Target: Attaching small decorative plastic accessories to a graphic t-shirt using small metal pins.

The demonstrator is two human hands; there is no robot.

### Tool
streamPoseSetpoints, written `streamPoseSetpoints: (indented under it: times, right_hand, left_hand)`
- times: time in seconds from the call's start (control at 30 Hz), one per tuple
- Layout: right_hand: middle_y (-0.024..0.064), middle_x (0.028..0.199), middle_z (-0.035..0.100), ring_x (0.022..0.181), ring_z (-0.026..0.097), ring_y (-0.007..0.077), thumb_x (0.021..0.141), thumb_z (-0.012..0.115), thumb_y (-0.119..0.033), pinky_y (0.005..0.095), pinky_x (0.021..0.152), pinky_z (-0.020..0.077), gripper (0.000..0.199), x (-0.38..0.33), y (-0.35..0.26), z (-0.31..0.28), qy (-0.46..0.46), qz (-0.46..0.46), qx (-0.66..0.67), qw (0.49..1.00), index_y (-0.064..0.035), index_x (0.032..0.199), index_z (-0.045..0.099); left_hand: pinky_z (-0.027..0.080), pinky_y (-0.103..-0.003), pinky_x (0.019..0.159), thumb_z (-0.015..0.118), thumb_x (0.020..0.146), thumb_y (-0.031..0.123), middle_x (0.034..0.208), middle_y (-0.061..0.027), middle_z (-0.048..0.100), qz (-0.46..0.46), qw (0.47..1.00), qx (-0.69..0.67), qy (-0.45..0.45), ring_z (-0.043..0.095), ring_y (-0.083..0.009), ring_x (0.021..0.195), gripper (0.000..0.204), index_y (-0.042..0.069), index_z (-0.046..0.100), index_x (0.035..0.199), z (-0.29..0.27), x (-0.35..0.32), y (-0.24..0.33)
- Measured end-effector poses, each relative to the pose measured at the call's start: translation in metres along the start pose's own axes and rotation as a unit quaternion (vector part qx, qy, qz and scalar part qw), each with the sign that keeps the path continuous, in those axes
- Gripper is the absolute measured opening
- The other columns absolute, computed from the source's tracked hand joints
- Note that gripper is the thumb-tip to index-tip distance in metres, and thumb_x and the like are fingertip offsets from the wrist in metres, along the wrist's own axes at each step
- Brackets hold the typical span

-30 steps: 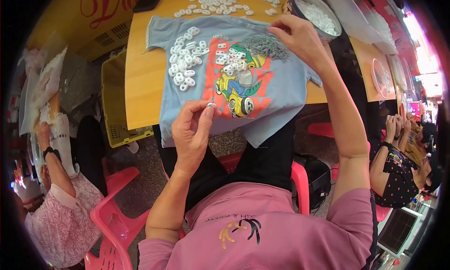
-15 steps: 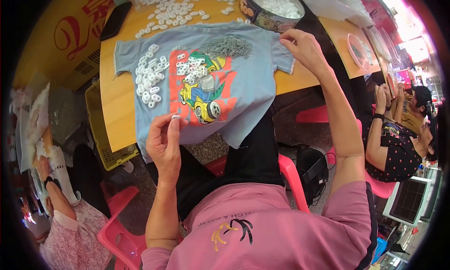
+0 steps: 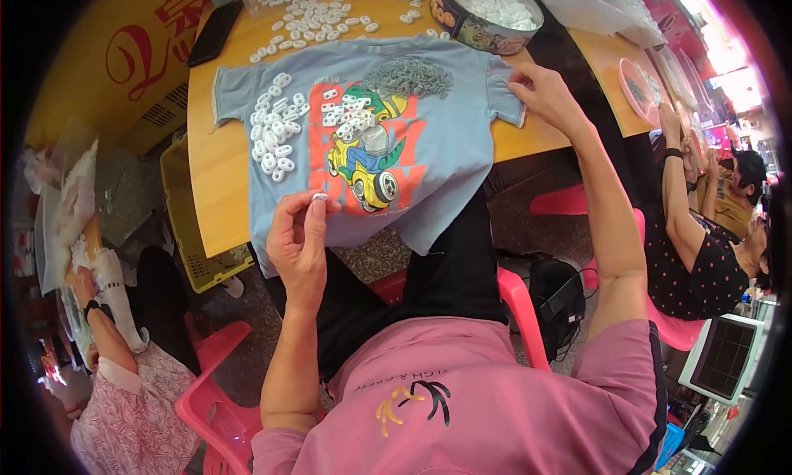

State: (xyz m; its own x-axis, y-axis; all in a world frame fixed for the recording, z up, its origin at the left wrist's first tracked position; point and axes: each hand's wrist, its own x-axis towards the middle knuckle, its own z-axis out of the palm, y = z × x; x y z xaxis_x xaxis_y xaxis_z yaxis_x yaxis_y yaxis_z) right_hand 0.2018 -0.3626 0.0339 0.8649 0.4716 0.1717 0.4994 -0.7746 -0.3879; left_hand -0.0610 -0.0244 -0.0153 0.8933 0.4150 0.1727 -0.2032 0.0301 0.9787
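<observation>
A blue-grey T-shirt (image 3: 458,149) with a cartoon vehicle print lies spread on the table, its lower edge draping over my lap. Between thumb and forefinger, my left hand (image 3: 301,240) pinches a small white plastic piece (image 3: 319,196) above the shirt's near edge. My right hand (image 3: 546,102) has its fingertips closed on the right sleeve (image 3: 505,95). On the shirt lie a pile of white two-holed plastic pieces (image 3: 276,128), a second group of white pieces (image 3: 351,116) over the print, and a heap of small grey metal screws or nails (image 3: 410,77).
More white pieces (image 3: 318,17) are scattered at the table's far side, beside a round tin (image 3: 470,36) filled with white parts. A dark phone (image 3: 216,33) lies far left. A yellow crate (image 3: 206,264) stands below the table's left edge. Co-workers sit on both sides.
The whole view has shifted slightly. My left hand still pinches the white piece, and my right hand stays at the sleeve. The co-worker at the right has raised a forearm.
</observation>
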Motion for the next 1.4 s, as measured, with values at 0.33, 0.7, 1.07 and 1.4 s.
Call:
streamPoseSetpoints:
  times: [0.33, 0.7, 1.07, 1.4]
  right_hand:
    - [0.0095, 0.083, 0.068, 0.072, 0.062, 0.0152, 0.096, 0.064, -0.012, 0.0295, 0.068, 0.0513, 0.017, 0.000, -0.060, 0.001, 0.091, -0.086, 0.115, 0.985, 0.0022, 0.105, 0.065]
    - [0.0132, 0.088, 0.068, 0.078, 0.067, 0.0271, 0.093, 0.064, -0.010, 0.0362, 0.073, 0.0529, 0.015, 0.043, -0.063, 0.039, 0.075, -0.216, 0.002, 0.974, -0.0024, 0.104, 0.070]
    - [0.0101, 0.098, 0.067, 0.094, 0.066, 0.0324, 0.092, 0.065, -0.014, 0.0408, 0.081, 0.0516, 0.012, 0.042, -0.066, 0.043, 0.032, -0.195, -0.037, 0.980, -0.0060, 0.100, 0.069]
    - [0.0079, 0.098, 0.063, 0.090, 0.065, 0.0289, 0.092, 0.065, -0.012, 0.0378, 0.078, 0.0507, 0.010, 0.031, -0.059, 0.024, 0.020, -0.234, -0.020, 0.972, -0.0065, 0.100, 0.068]
  left_hand:
    - [0.051, -0.025, 0.085, 0.059, 0.102, 0.006, 0.095, -0.0062, 0.068, 0.006, 1.000, -0.005, -0.002, 0.066, -0.0106, 0.090, 0.011, -0.001, 0.062, 0.110, -0.001, 0.000, -0.003]
    - [0.052, -0.025, 0.085, 0.059, 0.102, 0.007, 0.096, -0.0067, 0.068, 0.010, 1.000, -0.004, -0.011, 0.066, -0.0109, 0.091, 0.012, -0.002, 0.061, 0.111, 0.000, 0.000, -0.003]
    - [0.052, -0.025, 0.084, 0.058, 0.102, 0.005, 0.096, -0.0060, 0.068, 0.023, 1.000, 0.016, -0.007, 0.066, -0.0111, 0.090, 0.010, -0.001, 0.062, 0.110, 0.000, 0.000, -0.004]
    - [0.052, -0.025, 0.084, 0.058, 0.102, 0.005, 0.096, -0.0059, 0.067, 0.031, 0.999, 0.023, -0.008, 0.066, -0.0115, 0.090, 0.011, -0.001, 0.061, 0.110, 0.001, -0.001, -0.004]
